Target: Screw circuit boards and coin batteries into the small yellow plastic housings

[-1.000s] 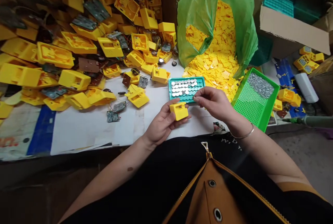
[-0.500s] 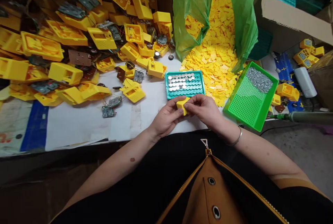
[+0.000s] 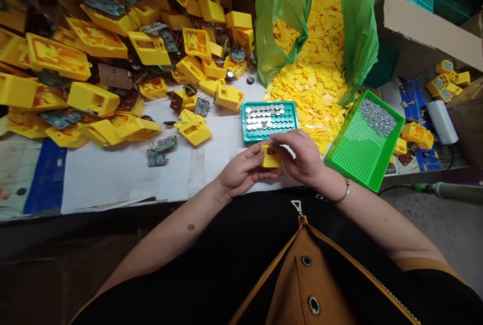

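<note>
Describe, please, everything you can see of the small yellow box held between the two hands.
The small yellow box is a blocky casing, seemingly moulded plastic, with a dark recess on its upper face. It is held just on the near side of the teal tray, over the table. The left hand grips its left side; the right hand closes on its right, fingers over the top. The rest is hidden.

One head-worn camera, close above the lap, facing forward and down onto the table, left hand and right hand mid-frame, near.
</note>
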`<state>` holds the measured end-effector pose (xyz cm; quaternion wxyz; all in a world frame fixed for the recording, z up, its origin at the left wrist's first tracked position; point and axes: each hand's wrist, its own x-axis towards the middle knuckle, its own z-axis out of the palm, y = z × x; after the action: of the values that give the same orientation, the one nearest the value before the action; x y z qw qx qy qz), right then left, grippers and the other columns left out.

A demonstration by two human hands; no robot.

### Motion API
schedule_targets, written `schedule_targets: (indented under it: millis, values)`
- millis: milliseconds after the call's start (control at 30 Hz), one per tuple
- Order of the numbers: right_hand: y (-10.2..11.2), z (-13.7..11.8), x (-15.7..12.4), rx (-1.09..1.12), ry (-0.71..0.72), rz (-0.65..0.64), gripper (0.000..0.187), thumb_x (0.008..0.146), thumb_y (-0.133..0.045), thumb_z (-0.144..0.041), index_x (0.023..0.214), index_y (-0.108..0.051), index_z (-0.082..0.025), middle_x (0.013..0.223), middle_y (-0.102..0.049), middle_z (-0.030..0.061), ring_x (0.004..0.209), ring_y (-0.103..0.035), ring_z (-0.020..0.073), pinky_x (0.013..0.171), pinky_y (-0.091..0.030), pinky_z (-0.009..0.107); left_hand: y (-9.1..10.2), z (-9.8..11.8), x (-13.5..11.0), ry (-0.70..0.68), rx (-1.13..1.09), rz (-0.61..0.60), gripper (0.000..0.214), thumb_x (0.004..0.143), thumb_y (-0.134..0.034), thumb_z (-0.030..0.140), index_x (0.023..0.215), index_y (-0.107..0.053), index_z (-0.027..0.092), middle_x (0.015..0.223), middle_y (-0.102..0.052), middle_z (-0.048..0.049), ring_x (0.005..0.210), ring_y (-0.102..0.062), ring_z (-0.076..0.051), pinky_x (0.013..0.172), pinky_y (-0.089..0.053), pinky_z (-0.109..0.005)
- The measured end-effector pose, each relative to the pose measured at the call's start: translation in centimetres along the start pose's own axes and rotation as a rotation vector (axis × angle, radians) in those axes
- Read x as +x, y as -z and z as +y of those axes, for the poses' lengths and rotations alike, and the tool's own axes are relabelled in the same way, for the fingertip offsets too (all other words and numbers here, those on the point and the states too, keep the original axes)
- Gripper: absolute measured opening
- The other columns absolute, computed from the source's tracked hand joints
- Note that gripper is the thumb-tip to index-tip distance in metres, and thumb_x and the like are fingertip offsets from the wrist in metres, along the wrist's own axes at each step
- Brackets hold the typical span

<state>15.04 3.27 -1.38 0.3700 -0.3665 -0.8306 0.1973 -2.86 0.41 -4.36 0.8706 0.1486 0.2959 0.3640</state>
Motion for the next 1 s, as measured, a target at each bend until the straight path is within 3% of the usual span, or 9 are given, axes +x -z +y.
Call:
schedule_targets:
  millis: [100, 167, 300, 400, 500, 667, 800, 933, 1000]
  values:
    - [0.2, 1.1, 0.0, -0.173, 0.351, -0.069, 0.023, 0.097, -0.044, -0.025, 0.112, -0.062, -0.020, 0.092, -0.074, 0.0055, 0.089, -0.066, 0.0161, 0.075, -0.057, 0.032, 0.1, 0.2, -0.1, 0.025, -0.011, -0.044, 0.043, 0.089, -0.060, 0.027, 0.131, -0.051, 0.016, 0.093, -0.073, -0.0084, 0.078, -0.074, -0.020, 0.069, -0.061, -0.026]
    - [0.6, 1.3, -0.1, -0.254, 0.509, -0.089, 0.025, 0.098, -0.041, -0.022, 0.109, -0.064, -0.021, 0.094, -0.074, 0.0040, 0.094, -0.066, 0.0156, 0.077, -0.059, 0.031, 0.1, 0.3, -0.2, 0.041, -0.011, -0.073, 0.046, 0.090, -0.058, 0.025, 0.134, -0.050, 0.016, 0.091, -0.073, -0.0085, 0.075, -0.074, -0.020, 0.067, -0.061, -0.026]
    - [1.2, 1.1, -0.3, -0.285, 0.615, -0.064, 0.024, 0.094, -0.051, -0.021, 0.116, -0.062, -0.017, 0.100, -0.074, 0.0054, 0.101, -0.067, 0.0169, 0.084, -0.060, 0.033, 0.4, 0.4, -0.2, 0.081, 0.027, -0.122, 0.048, 0.090, -0.058, 0.024, 0.135, -0.050, 0.013, 0.085, -0.073, -0.0098, 0.071, -0.074, -0.020, 0.064, -0.061, -0.026]
    - [1.4, 1.1, -0.9, -0.232, 0.593, -0.131, 0.037, 0.091, -0.056, -0.022, 0.128, -0.055, -0.019, 0.112, -0.072, 0.0069, 0.109, -0.065, 0.0181, 0.092, -0.058, 0.036, 0.7, 0.5, -0.1, 0.111, 0.042, -0.147, 0.047, 0.090, -0.057, 0.025, 0.134, -0.051, 0.011, 0.084, -0.073, -0.0114, 0.069, -0.074, -0.021, 0.062, -0.060, -0.026]
    - [1.2, 1.3, -1.4, -0.145, 0.443, -0.199, 0.052, 0.092, -0.053, -0.023, 0.142, -0.041, -0.023, 0.120, -0.069, 0.0080, 0.118, -0.061, 0.0183, 0.100, -0.053, 0.039, 0.8, 0.5, 0.0, 0.088, 0.018, -0.139, 0.040, 0.092, -0.053, 0.026, 0.129, -0.054, 0.010, 0.086, -0.073, -0.0121, 0.070, -0.074, -0.022, 0.061, -0.060, -0.028]
    - [0.9, 1.0, -1.9, -0.073, 0.257, -0.095, 0.075, 0.090, -0.053, -0.022, 0.153, -0.013, -0.019, 0.127, -0.064, 0.0138, 0.126, -0.054, 0.0224, 0.099, -0.051, 0.043, 0.6, 0.5, 0.1, 0.017, -0.059, -0.103, 0.038, 0.091, -0.054, 0.024, 0.128, -0.054, 0.015, 0.100, -0.073, -0.0115, 0.080, -0.074, -0.021, 0.070, -0.061, -0.030]
    - [0.3, 0.5, -2.3, -0.099, 0.211, 0.035, 0.073, 0.089, -0.056, -0.021, 0.152, -0.018, -0.022, 0.118, -0.067, 0.0119, 0.114, -0.060, 0.0231, 0.092, -0.053, 0.042, 0.2, 0.4, 0.1, 0.006, -0.046, -0.055, 0.039, 0.091, -0.054, 0.024, 0.130, -0.053, 0.017, 0.105, -0.072, -0.0112, 0.081, -0.073, -0.020, 0.071, -0.061, -0.030]
    - [0.4, 0.2, -1.7, -0.156, 0.331, -0.084, 0.056, 0.091, -0.054, -0.023, 0.144, -0.035, -0.020, 0.115, -0.067, 0.0091, 0.110, -0.060, 0.0204, 0.096, -0.050, 0.038, -0.1, 0.3, 0.1, -0.029, -0.046, 0.033, 0.035, 0.090, -0.054, 0.019, 0.126, -0.056, 0.018, 0.107, -0.071, -0.0078, 0.082, -0.072, -0.016, 0.072, -0.060, -0.027]
    - [1.3, 0.6, -0.5, -0.191, 0.258, -0.092, 0.043, 0.093, -0.050, -0.024, 0.135, -0.045, -0.020, 0.115, -0.066, 0.0093, 0.110, -0.059, 0.0206, 0.096, -0.048, 0.039, -0.2, 0.3, 0.0, -0.028, -0.019, 0.027, 0.040, 0.090, -0.056, 0.021, 0.130, -0.052, 0.018, 0.108, -0.070, -0.0095, 0.082, -0.073, -0.018, 0.073, -0.059, -0.029]
